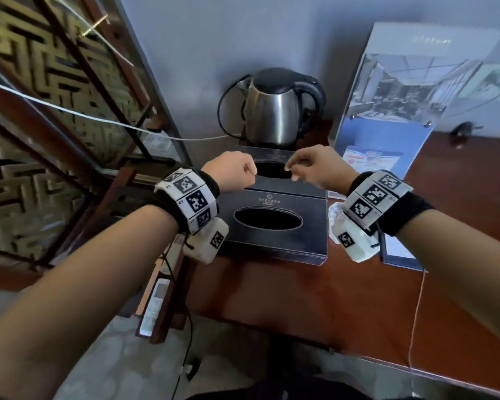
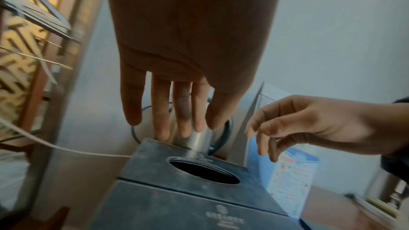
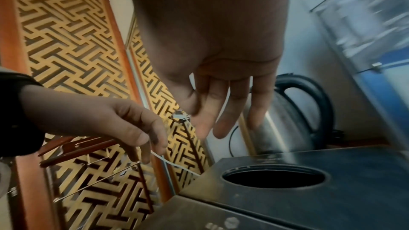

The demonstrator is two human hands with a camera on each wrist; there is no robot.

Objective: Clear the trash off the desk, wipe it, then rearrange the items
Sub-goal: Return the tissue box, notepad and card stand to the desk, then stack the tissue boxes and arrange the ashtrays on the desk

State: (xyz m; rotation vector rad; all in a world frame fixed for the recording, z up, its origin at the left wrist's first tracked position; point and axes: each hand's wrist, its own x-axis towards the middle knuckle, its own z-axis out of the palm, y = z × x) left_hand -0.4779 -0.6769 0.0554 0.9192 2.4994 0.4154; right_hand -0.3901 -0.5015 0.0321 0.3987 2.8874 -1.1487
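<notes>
Hovering empty over the far black box (image 1: 273,174): left hand (image 1: 233,171) and right hand (image 1: 315,166), fingers (image 2: 162,111) loosely extended, gripping nothing. Below the fingertips, flanked equally by both hands, on the tabletop (image 1: 315,298) before the kettle (image 1: 274,111).

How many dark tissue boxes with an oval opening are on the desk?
2. The near box lies at the desk's front left part; the far box touches it from behind, just before the kettle. Others may be hidden outside the view.
</notes>
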